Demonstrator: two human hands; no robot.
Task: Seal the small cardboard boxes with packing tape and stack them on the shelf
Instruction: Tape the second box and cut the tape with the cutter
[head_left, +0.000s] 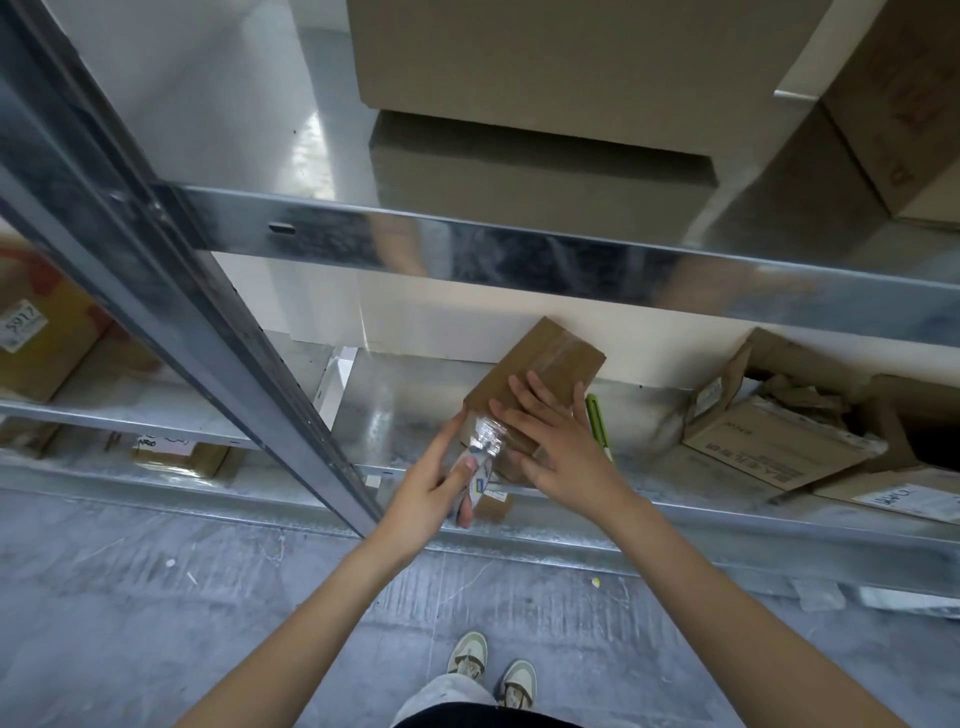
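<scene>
Brown cardboard makes our small box (540, 376) stiff and probably light. It sits near the shelf's (571, 525) front edge. Our right hand (566, 447) presses flat on top. Our left hand (434, 486) grips the tape roll (480, 460). We should hold the box by its sides.

Even, soft daylight-like light, fairly bright; no hard shadows. Upper shelf (322, 130) shows white glare patch, mirrors boxes (571, 62) above it. Front beam (519, 249) glossy, smeared reflections. Strong wide-angle bend: upright post (182, 291) leans, beams curve toward edges. Left edge soft, carton (36, 338) there blurred. Torn box (769, 441) at right slightly smeared. Hands mid-frame reasonably sharp; tape on box (540, 374) catches faint sheen. Floor (156, 597) dim grey, flat.
</scene>
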